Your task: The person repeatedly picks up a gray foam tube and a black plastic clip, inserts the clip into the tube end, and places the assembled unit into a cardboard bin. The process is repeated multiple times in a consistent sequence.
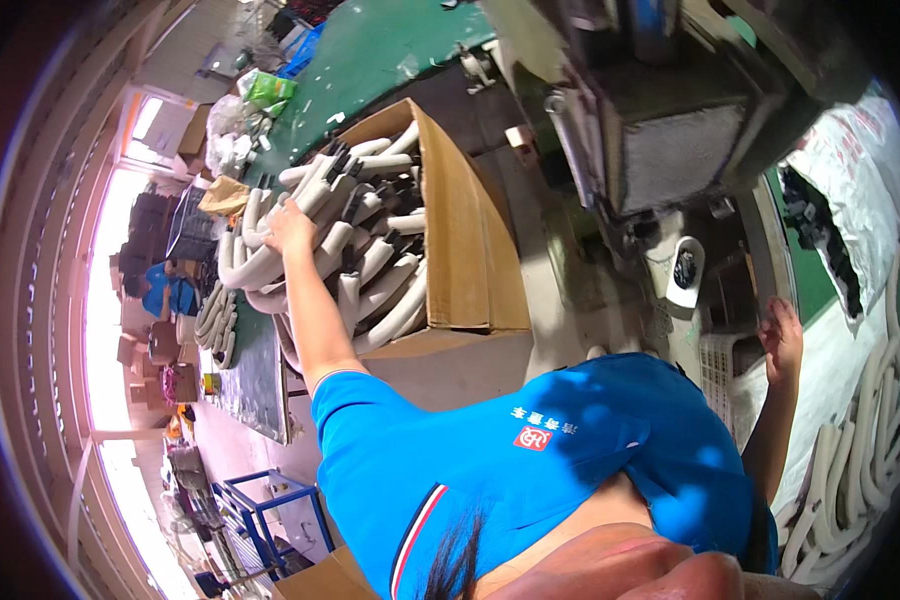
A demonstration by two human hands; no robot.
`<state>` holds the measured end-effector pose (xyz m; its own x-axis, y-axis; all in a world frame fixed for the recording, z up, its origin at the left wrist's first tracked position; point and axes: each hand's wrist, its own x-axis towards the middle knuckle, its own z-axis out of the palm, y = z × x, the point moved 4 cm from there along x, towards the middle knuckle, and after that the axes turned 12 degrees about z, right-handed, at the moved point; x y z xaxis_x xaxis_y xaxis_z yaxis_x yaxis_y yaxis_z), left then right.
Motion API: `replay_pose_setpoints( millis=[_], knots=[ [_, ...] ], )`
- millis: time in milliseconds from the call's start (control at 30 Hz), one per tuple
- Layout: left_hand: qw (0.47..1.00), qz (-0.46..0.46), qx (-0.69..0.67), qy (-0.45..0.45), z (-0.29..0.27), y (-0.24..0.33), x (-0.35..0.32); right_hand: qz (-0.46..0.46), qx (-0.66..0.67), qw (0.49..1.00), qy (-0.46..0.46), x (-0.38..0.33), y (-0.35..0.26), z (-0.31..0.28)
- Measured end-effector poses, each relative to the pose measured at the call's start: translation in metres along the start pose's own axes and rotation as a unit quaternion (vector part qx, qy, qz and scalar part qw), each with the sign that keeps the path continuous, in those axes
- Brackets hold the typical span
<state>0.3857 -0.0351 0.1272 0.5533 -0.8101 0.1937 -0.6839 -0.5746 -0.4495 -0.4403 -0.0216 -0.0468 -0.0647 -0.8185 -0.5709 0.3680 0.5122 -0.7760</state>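
My left hand (292,230) reaches out to a big heap of pale grey, bent tubes. Its fingers are curled on one curved grey tube (253,268) at the near left of the heap. Many tubes in the heap have dark ends. An open cardboard box (470,230) holds most of them, and several spill over its left side. On the other side of me, my right hand (782,340) is raised with fingers stretched and nothing in it. A white plastic sheet (770,410) lies close by it.
A dark machine (685,150) with a grey plate stands ahead right. Below it is a white oval container (684,275) with dark bits. More pale tubes (850,480) lie at far right. A green table (390,45) stretches behind the box. Someone in blue (157,290) is far left.
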Motion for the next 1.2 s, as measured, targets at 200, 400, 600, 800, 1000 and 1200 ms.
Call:
replay_pose_setpoints(
  millis=[200,400,600,800,1000,1200],
  knots=[
    [0.975,0.167,0.089,0.114,0.021,0.013,-0.020,-0.218,-0.359,0.893,0.162,0.016,0.015,-0.087],
    [0.774,0.450,-0.422,-0.142,-0.025,0.224,-0.189,-0.100,-0.658,0.561,0.492,-0.047,-0.015,-0.210],
    [0.723,0.568,-0.230,-0.320,-0.002,0.334,-0.296,-0.054,-0.663,0.426,0.614,-0.055,-0.063,-0.312],
    [0.564,0.729,-0.288,-0.261,-0.078,0.437,-0.349,0.034,-0.606,0.677,0.416,-0.025,-0.086,-0.346],
    [0.335,0.491,-0.736,-0.324,-0.208,0.528,-0.386,-0.276,-0.516,0.785,0.202,-0.057,-0.062,-0.052],
    [0.295,0.338,-0.837,-0.313,-0.264,0.490,-0.340,-0.456,-0.457,0.731,-0.219,-0.013,-0.052,0.001]
  ],
)
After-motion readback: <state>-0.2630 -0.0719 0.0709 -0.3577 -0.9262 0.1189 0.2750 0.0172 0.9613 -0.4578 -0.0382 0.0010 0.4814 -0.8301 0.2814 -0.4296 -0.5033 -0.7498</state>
